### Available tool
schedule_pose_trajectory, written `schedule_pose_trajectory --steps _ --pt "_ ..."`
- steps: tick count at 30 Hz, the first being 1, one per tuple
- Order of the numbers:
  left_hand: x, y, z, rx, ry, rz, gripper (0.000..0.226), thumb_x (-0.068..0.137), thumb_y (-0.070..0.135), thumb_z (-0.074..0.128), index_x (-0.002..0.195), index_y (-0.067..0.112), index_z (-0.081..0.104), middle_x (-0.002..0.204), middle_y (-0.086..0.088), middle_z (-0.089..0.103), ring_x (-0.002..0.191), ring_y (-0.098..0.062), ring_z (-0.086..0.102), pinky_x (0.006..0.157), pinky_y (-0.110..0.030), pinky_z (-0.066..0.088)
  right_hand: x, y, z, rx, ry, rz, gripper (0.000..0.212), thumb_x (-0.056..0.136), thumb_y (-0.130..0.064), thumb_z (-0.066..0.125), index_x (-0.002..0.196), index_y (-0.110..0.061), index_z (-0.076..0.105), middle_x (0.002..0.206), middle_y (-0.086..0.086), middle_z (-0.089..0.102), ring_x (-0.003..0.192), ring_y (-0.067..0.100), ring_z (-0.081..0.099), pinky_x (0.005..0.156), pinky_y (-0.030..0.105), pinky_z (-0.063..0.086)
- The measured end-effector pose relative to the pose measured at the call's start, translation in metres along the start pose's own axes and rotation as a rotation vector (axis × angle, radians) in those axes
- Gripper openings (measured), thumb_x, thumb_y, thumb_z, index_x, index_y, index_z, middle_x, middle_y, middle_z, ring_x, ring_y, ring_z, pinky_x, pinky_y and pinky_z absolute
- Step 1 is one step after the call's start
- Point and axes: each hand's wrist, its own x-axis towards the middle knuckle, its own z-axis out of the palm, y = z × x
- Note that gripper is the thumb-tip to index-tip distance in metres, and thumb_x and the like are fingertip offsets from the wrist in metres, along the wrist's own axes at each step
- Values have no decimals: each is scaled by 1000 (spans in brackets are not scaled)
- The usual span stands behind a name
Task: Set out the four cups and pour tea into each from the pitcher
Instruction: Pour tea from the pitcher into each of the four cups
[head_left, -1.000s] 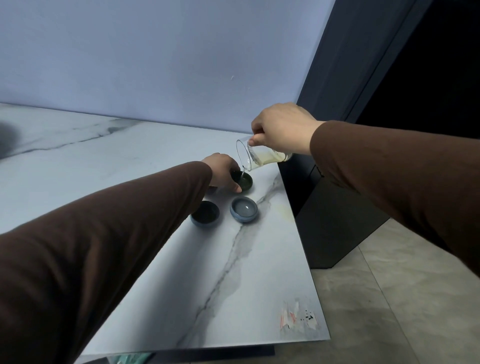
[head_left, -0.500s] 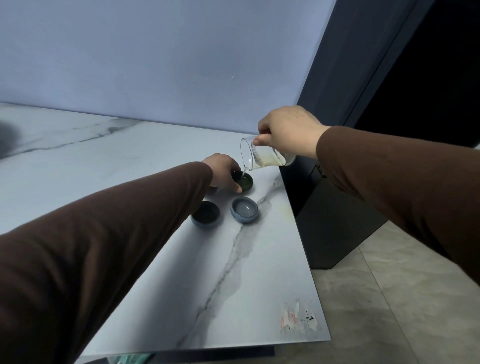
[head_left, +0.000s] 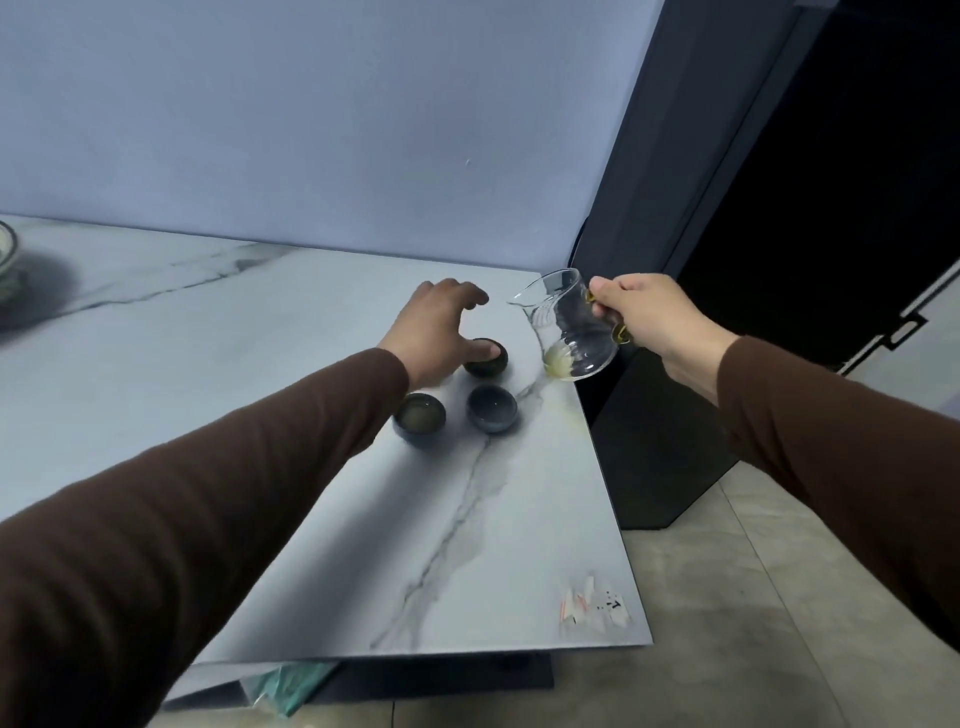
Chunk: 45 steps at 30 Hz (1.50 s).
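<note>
1. The right hand (head_left: 657, 319) pinches the handle of the glass pitcher (head_left: 569, 327), holding it in the air just past the tabletop's (head_left: 260, 364) right edge, near the far right corner.
2. The pitcher's long axis is nearly upright, spout toward the cups; only a little pale tea pools at its base.
3. The left hand (head_left: 434, 332) hovers with fingers spread, thumb touching the rim of the dark cup (head_left: 485, 361).
4. Just nearer lie a blue cup (head_left: 491, 408) and a cup with pale tea (head_left: 420, 418); a fourth cup is not visible.
5. The spout lies right of the dark cup, so any further pour probably means swinging left; the right hand alone carries the pitcher.
</note>
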Motion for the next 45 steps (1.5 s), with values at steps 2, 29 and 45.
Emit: schedule_pose_trajectory --steps 2,29,45 --pt "-22 9 7 41 -3 10 65 76 42 78 133 21 56 123 0 57 118 -23 44 97 -32 39 -8 4 -3 -4 -12 -28 38 96 -42 58 67 -16 63 48 -14 54 44 1 43 48 16 37" --pt "-41 5 57 450 -153 -119 63 71 60 72 119 19 63 114 -3 65 118 -31 43 91 -39 43 -23 -14 5 -794 -196 -407 39 94 -49 54 77 -16 64 74 -1 67 76 21 60 66 34 42" --pt "-42 -2 55 408 -125 -99 65 67 64 72 119 25 64 110 3 67 112 -26 44 87 -39 44 -27 -52 20 -1036 -260 -613 35 94 -50 56 72 -24 53 63 -8 47 75 24 51 60 31 31"
